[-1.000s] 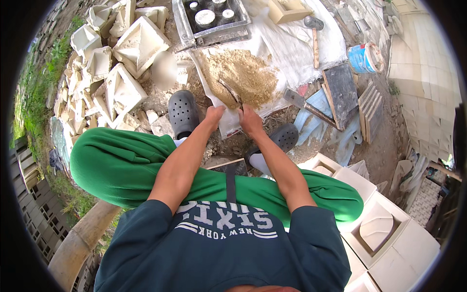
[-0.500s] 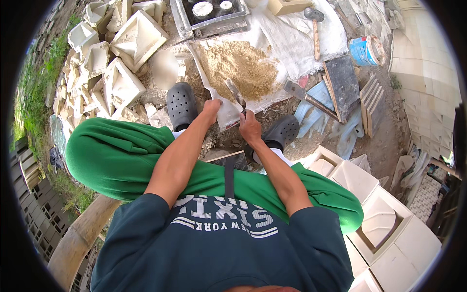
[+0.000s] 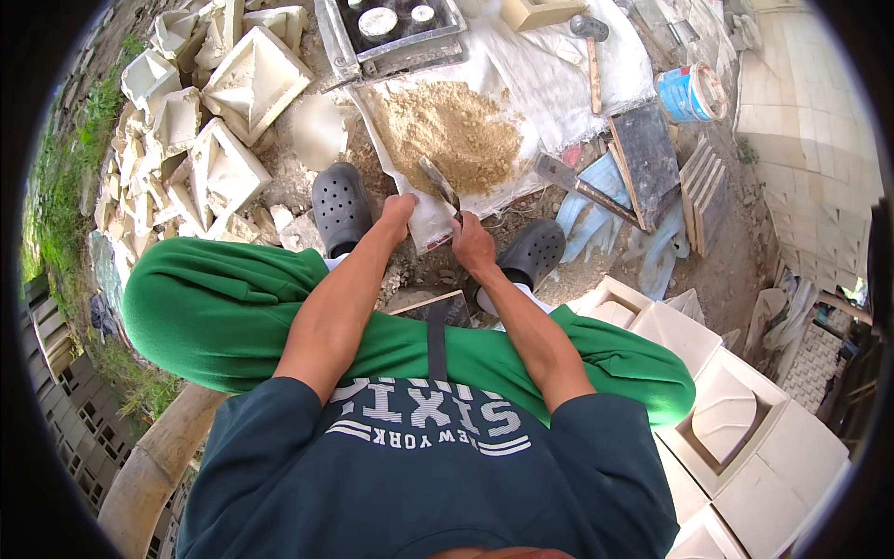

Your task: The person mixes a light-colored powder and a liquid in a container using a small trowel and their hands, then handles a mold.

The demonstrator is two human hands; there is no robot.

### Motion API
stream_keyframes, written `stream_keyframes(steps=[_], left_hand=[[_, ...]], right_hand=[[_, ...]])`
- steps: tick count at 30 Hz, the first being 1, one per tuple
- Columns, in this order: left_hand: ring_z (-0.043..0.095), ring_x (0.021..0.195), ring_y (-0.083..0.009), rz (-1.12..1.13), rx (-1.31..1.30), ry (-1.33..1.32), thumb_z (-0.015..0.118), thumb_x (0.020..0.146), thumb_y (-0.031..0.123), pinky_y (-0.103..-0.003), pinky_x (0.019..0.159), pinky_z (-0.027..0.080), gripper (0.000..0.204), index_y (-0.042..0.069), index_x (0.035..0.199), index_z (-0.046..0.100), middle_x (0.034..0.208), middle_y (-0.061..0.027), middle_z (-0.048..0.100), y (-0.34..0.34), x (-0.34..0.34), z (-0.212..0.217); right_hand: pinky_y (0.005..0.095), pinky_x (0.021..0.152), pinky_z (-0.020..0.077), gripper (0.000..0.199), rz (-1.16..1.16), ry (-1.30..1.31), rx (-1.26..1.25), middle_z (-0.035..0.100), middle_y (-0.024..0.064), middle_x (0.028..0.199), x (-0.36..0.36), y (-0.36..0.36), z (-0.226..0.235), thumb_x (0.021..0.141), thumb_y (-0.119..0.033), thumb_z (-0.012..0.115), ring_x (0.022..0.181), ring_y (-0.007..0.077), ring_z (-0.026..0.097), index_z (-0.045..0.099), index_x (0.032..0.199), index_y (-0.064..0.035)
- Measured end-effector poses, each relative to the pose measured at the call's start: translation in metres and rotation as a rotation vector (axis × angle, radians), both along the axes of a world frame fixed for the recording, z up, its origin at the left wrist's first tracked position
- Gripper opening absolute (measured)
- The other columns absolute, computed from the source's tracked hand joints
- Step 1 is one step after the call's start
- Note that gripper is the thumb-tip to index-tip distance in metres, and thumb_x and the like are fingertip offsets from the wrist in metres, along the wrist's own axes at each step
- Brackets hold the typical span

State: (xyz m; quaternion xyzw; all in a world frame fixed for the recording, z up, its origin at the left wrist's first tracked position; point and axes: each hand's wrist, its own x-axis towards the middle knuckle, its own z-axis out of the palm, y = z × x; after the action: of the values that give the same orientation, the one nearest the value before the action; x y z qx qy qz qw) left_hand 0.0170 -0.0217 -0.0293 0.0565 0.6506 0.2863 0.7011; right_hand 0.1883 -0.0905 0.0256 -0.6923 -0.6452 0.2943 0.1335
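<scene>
A heap of tan, sandy powder (image 3: 447, 130) lies on a white woven sheet (image 3: 549, 84) on the ground in front of me. My left hand (image 3: 399, 212) is closed on the sheet's near left edge, between my dark clogs. In my right hand (image 3: 473, 242) is the handle of a small trowel (image 3: 440, 183). Its blade points away from me, tilted toward the left, over the near side of the powder. My grip hides most of the handle.
Broken cream moulded pieces (image 3: 228, 168) pile up at the left. Beyond the powder stands a dark metal mould (image 3: 391, 47). A mallet (image 3: 591, 56), a blue bucket (image 3: 687, 93) and dark boards (image 3: 647, 163) lie to the right. Cream moulded blocks (image 3: 745, 410) sit beside my right leg.
The whole view has shifted slightly. My left hand keeps hold of the sheet edge, and the trowel in my right hand is turned slightly, staying near the powder's close edge.
</scene>
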Motion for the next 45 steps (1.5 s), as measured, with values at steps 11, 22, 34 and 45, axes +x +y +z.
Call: stream_keyframes(steps=[11, 22, 34, 45], left_hand=[[0.065, 0.085, -0.0285, -0.075, 0.037, 0.062, 0.062, 0.078, 0.010, -0.040, 0.074, 0.050, 0.035, -0.012, 0.105, 0.060, 0.097, -0.0178, 0.066, 0.004, 0.003, 0.032], [0.065, 0.080, -0.0280, -0.206, 0.117, 0.157, 0.067, 0.072, 0.006, -0.040, 0.069, 0.052, 0.036, -0.011, 0.102, 0.060, 0.093, -0.0164, 0.066, -0.001, -0.002, 0.030], [0.065, 0.080, -0.0263, -0.202, 0.171, 0.125, 0.066, 0.071, 0.005, -0.037, 0.070, 0.050, 0.032, -0.010, 0.099, 0.063, 0.092, -0.0152, 0.067, 0.002, -0.003, 0.029], [0.064, 0.077, -0.0253, -0.216, 0.147, 0.157, 0.067, 0.070, 0.006, -0.037, 0.068, 0.050, 0.036, -0.011, 0.101, 0.062, 0.092, -0.0148, 0.067, 0.004, 0.002, 0.025]], right_hand=[[0.0513, 0.080, 0.0426, 0.039, -0.896, 0.067, 0.021, 0.061, 0.0307, 0.098, 0.013, 0.037, -0.008, 0.099, -0.033, 0.041, 0.092, 0.0474, 0.057, 0.052, 0.105, 0.0036], [0.0527, 0.077, 0.0447, 0.038, -0.457, 0.081, 0.033, 0.061, 0.0302, 0.097, -0.018, 0.063, -0.004, 0.097, -0.033, 0.043, 0.092, 0.0472, 0.058, 0.053, 0.107, 0.0020], [0.0543, 0.076, 0.0447, 0.039, -0.210, 0.014, -0.038, 0.062, 0.0316, 0.091, 0.029, 0.071, -0.011, 0.098, -0.033, 0.040, 0.087, 0.0494, 0.058, 0.054, 0.103, 0.0026], [0.0557, 0.074, 0.0452, 0.038, -0.231, 0.045, -0.017, 0.062, 0.0313, 0.086, 0.037, 0.062, -0.022, 0.097, -0.036, 0.040, 0.085, 0.0505, 0.058, 0.053, 0.097, -0.0001]])
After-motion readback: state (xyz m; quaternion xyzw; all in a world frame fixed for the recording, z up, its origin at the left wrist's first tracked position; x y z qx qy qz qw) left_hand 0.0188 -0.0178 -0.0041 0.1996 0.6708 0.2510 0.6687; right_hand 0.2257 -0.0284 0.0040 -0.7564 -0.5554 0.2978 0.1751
